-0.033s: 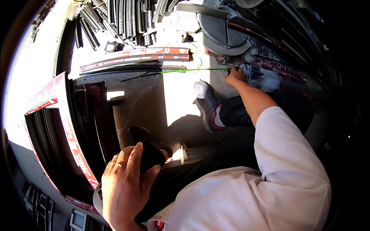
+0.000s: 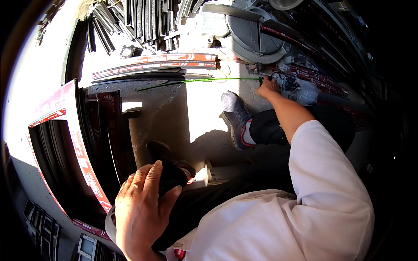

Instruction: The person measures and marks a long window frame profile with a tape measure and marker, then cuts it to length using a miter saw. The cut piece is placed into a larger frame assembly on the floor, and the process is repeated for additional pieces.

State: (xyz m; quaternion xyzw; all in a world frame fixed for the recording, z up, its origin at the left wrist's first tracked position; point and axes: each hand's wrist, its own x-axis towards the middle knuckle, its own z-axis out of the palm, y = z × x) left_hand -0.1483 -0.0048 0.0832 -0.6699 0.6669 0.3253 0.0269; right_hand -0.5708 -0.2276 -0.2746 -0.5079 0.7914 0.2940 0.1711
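My right hand [image 2: 269, 87] reaches far forward, closed round the dark end piece of a tape measure [image 2: 235, 78]. Its thin bright green blade runs out to the left, low over the floor, alongside a stack of profile strips with red-and-white film [image 2: 165, 61]. What the fingers cover of the dark piece is hidden. My left hand [image 2: 141, 202] rests over my bent left knee, fingers stretched out side by side and thumb apart, holding nothing.
Tall bundled dark frames with red-and-white film [image 2: 80, 148] stand at left. Behind lie dark profile offcuts [image 2: 146, 21] and a round-based grey cutting machine [image 2: 252, 37]. A crumpled clear plastic bag [image 2: 307, 92] lies beyond my right hand. My grey shoe [image 2: 235, 117] stands on the floor.
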